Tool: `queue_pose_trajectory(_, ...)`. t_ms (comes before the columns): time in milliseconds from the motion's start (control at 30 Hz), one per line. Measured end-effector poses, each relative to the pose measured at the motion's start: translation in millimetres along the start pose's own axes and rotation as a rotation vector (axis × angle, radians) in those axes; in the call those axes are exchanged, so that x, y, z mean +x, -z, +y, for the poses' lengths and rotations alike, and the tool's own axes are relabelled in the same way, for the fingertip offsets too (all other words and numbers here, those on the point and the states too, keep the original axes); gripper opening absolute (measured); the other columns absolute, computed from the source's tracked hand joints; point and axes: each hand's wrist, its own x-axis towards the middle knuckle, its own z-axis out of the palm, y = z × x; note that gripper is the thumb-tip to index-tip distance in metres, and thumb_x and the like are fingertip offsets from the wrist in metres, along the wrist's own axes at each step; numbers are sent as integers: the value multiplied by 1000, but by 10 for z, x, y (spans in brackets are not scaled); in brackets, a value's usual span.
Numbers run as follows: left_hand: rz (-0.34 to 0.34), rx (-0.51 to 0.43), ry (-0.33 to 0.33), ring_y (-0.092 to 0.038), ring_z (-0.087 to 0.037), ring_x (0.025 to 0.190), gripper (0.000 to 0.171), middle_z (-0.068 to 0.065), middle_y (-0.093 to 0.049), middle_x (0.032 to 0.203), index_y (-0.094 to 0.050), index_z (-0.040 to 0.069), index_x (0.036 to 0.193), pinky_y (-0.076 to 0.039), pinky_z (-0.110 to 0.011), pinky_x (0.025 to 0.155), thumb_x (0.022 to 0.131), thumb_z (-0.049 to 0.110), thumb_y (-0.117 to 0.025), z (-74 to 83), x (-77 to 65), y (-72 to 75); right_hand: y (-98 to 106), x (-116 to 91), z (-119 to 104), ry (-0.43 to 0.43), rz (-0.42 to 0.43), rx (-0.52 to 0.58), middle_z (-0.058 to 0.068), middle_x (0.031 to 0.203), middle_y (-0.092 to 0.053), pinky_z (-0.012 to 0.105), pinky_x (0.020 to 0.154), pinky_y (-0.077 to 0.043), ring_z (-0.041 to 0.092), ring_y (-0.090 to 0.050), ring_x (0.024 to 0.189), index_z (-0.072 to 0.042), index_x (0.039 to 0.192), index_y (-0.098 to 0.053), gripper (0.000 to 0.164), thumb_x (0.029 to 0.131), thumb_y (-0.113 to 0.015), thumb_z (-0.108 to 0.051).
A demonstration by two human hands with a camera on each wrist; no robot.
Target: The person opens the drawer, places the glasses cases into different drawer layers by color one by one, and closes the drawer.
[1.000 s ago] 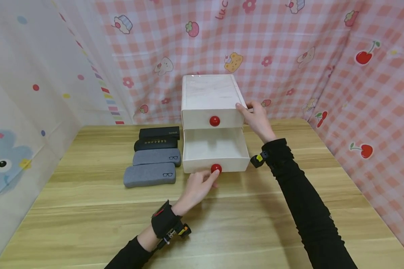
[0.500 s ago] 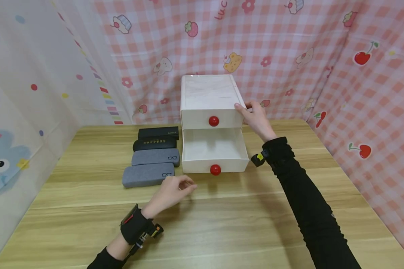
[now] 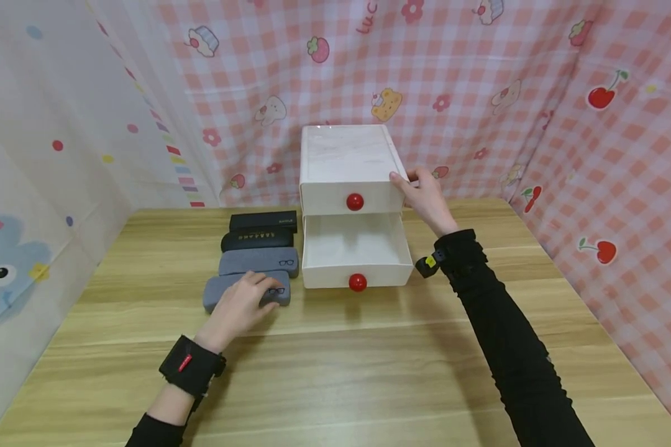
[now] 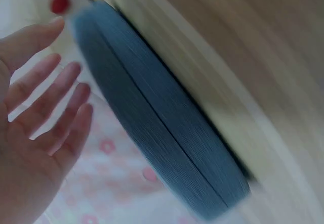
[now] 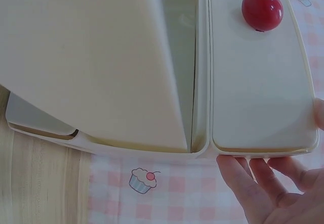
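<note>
Pink gingham cloth [image 3: 341, 81] backs the wooden table [image 3: 402, 372], where the front grey case [image 4: 162, 113] lies left of the open drawer [image 3: 327, 276]. I read its long axis as running roughly left to right, one end towards that drawer. My left hand [image 3: 240, 307] is much the nearer: it hovers at the case, fingers loosely spread and holding nothing, with a gap visible from the left wrist. My right hand [image 3: 425, 195], well apart, grips the right edge of the cabinet [image 3: 343, 155] with thumb and fingers; I judge the left better placed.
</note>
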Motion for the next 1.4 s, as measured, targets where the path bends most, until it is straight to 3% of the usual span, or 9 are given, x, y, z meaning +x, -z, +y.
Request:
queue_pose_trajectory(100, -22, 75, -2, -53, -32, 111, 50, -15, -63, 115, -64, 4, 113, -49, -48, 89, 70, 22, -82, -115, -18, -2, -10, -6, 14, 9, 1, 4, 16, 110, -47, 27, 72, -46, 22, -49, 90, 1, 120, -45, 58, 91, -49, -48)
queue_pose_trajectory(233, -104, 111, 33, -42, -39, 124, 66, -19, -53, 131, -58, 5, 125, -42, -59, 94, 68, 27, -83, -207, -43, -16, -16, -9, 25, 19, 1, 4, 16, 110, -47, 23, 69, -45, 22, -49, 89, 1, 120, -45, 57, 91, -48, -48)
queue_pose_trajectory(333, -152, 114, 59, -38, -41, 127, 69, -19, -47, 137, -55, 9, 129, -38, -66, 93, 68, 26, -82, -232, -49, -24, -13, -4, 29, 26, 5, 6, 17, 110, -48, 23, 68, -44, 23, -49, 90, 2, 120, -45, 58, 91, -48, -48)
queue_pose_trajectory(467, -156, 113, 58, -38, -40, 127, 65, -17, -47, 137, -55, 11, 129, -36, -70, 91, 69, 16, -81, -234, -45, -27, -3, 7, 20, 35, 20, 4, 17, 109, -49, 22, 67, -44, 22, -50, 88, 2, 120, -46, 58, 91, -48, -49)
queue_pose_trajectory(633, -122, 142, 23, -45, -39, 121, 63, -17, -53, 132, -60, 12, 124, -43, -64, 88, 66, 8, -83, -238, -45, -27, -3, 6, 8, 32, 21, -3, 17, 111, -48, 24, 68, -46, 20, -50, 87, 2, 120, -46, 57, 91, -48, -47)
queue_pose_trajectory(967, -119, 136, 15, -53, -37, 102, 66, -14, -62, 115, -64, 17, 117, -50, -58, 77, 56, 18, -90, -278, 23, 12, -6, 3, 18, 20, 10, 5, 16, 112, -47, 23, 68, -44, 20, -48, 89, 1, 122, -45, 58, 91, -48, -48)
queue_pose_trajectory(1133, -140, 127, 20, -53, -38, 101, 65, -15, -62, 115, -66, 19, 115, -51, -58, 73, 54, 20, -90, -284, 64, 44, 1, 10, 18, 12, 1, -1, 16, 112, -46, 24, 69, -44, 20, -47, 89, 1, 124, -45, 60, 91, -47, -49)
queue_pose_trajectory(1400, -152, 114, 34, -54, -39, 102, 64, -15, -63, 116, -67, 17, 114, -51, -54, 78, 55, 22, -90, -250, 108, 137, 10, 13, 13, -1, -18, -7, 16, 113, -45, 25, 71, -44, 21, -47, 90, 1, 123, -43, 61, 90, -47, -50)
